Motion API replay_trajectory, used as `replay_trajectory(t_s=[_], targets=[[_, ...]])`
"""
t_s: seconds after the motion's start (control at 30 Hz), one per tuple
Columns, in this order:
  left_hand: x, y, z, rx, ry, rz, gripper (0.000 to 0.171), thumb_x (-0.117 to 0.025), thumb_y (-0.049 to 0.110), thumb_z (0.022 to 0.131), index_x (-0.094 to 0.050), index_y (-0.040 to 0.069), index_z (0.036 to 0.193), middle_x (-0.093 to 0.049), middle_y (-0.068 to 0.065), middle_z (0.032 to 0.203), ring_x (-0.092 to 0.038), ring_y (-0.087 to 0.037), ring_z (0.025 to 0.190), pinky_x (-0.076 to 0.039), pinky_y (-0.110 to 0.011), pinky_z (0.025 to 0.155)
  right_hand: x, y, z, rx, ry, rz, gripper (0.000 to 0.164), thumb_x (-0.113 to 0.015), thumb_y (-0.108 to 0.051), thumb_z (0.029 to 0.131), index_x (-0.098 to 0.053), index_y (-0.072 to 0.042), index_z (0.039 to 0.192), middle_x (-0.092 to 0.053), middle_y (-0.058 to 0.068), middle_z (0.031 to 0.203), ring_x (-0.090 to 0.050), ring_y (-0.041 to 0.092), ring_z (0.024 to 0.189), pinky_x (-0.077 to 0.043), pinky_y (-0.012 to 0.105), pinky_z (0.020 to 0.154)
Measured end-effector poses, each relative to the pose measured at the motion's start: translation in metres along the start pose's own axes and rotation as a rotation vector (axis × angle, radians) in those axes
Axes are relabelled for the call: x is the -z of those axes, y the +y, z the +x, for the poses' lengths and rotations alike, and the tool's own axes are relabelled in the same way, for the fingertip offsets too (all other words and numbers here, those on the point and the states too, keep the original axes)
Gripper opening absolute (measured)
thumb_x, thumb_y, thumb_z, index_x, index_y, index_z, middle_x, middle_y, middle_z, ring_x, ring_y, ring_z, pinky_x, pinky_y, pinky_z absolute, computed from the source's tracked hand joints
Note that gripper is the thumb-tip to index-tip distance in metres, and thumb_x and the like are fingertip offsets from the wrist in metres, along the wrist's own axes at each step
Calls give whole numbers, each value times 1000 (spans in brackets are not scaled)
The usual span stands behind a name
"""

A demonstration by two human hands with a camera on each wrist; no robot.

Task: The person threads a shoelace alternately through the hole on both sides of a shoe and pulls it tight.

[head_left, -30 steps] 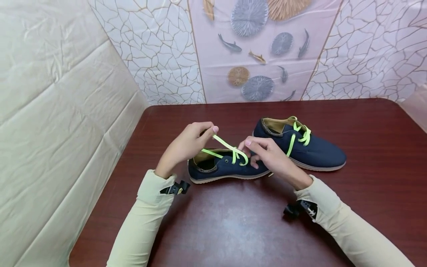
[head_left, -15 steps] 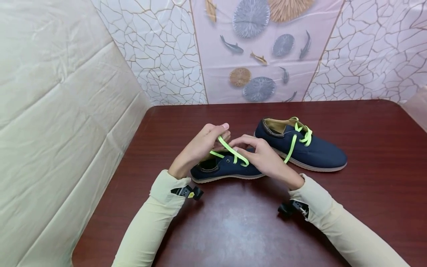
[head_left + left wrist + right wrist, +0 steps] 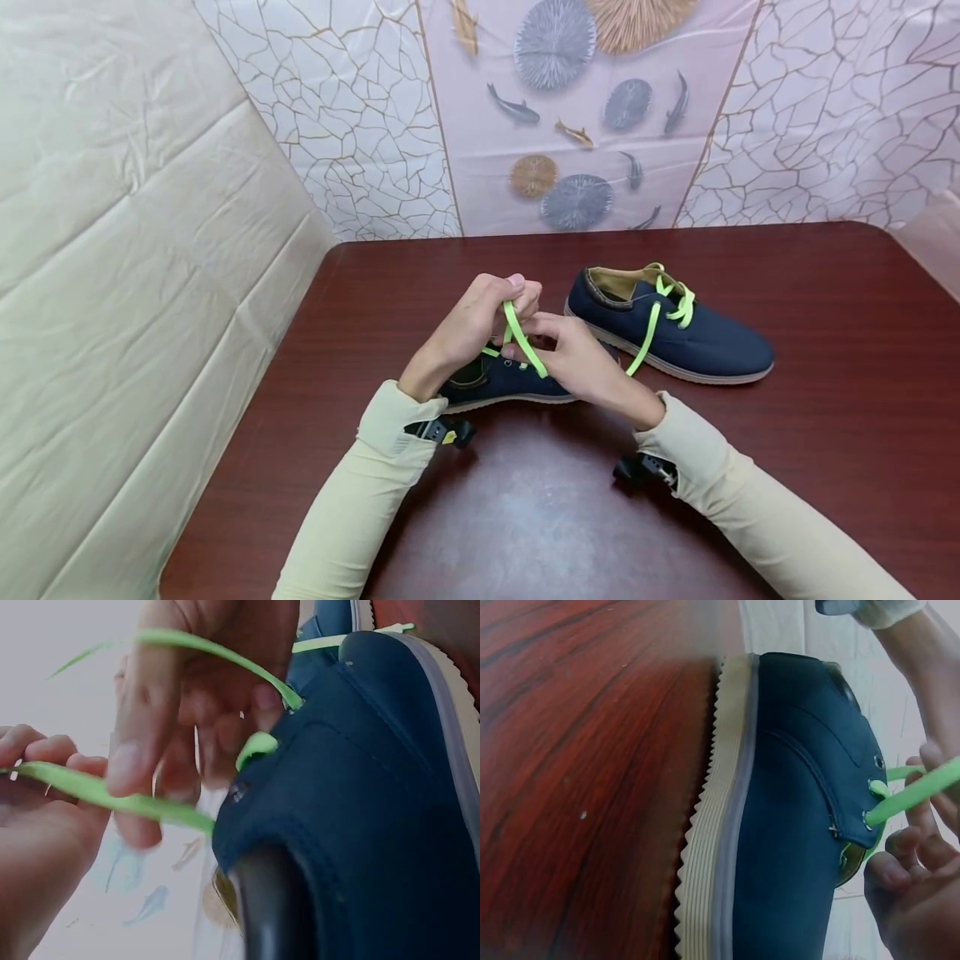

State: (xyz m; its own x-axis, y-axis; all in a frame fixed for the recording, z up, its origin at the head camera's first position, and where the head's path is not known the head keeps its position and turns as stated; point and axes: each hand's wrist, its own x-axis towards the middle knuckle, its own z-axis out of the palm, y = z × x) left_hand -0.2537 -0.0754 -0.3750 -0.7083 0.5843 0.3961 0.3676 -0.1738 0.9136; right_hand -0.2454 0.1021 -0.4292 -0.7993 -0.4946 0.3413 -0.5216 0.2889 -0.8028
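Note:
A navy shoe with a pale sole stands on the table, partly hidden by both hands. Its neon-green shoelace runs from the eyelets to my left hand, which grips it above the shoe opening. From the right, my right hand reaches over the laces, its fingertips close to the left hand. The left wrist view shows its thumb and a finger pinching the lace near the left hand. Another lace stretch leaves a lower eyelet and passes over the right hand.
A second navy shoe with green laces stands behind and to the right, toe pointing right. The dark red-brown wooden table lies beneath. A patterned backdrop rises behind, and a pale cloth wall is at left.
My left hand has moved right, carrying the lace across. My right hand has shifted left and its fingers have closed in on the lace beside the left hand.

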Motion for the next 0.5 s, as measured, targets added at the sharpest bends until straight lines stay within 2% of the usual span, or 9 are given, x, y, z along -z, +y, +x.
replay_trajectory(t_s=[0.1, 0.2, 0.3, 0.37, 0.5], targets=[[4, -2, -2, 2, -34, 42, 44, -32, 19, 105, -34, -9, 71, -37, -22, 75, -37, -32, 65, -35, -37, 56, 0, 3, 0, 2, 67, -54, 8, -78, -6, 96, -82, -7, 103, -77, 3, 98, -65, 11, 84, -50, 23, 73], [11, -5, -1, -31, -66, 134, 41, -30, 17, 108, -52, -9, 84, -56, -21, 92, -56, -32, 86, -51, -41, 78, 3, 8, 0, 9, 159, -117, 6, -74, -4, 98, -80, -6, 99, -75, 3, 89, -62, 10, 76, -47, 23, 69], [20, -9, -1, -45, -62, 290, 36, -33, 14, 112, -65, -3, 104, -66, -13, 111, -61, -23, 110, -49, -39, 100, 7, 13, 0, 11, 232, -161, 6, -72, -6, 100, -79, -6, 101, -74, 3, 86, -60, 11, 73, -46, 22, 68], [26, -14, -3, -6, -48, 369, 30, -39, 11, 112, -68, 1, 113, -68, -9, 116, -61, -19, 114, -47, -37, 105, 9, 15, 1, 20, 243, -179, 7, -72, -9, 100, -78, -7, 104, -75, 3, 87, -61, 13, 74, -46, 23, 69], [38, -23, -12, 112, -25, 507, 21, -50, 8, 109, -70, 8, 116, -70, -4, 116, -65, -17, 110, -51, -35, 99, 12, 15, 4, 49, 205, -207, 11, -73, -14, 99, -77, -8, 107, -77, 2, 95, -68, 15, 83, -49, 26, 77]])
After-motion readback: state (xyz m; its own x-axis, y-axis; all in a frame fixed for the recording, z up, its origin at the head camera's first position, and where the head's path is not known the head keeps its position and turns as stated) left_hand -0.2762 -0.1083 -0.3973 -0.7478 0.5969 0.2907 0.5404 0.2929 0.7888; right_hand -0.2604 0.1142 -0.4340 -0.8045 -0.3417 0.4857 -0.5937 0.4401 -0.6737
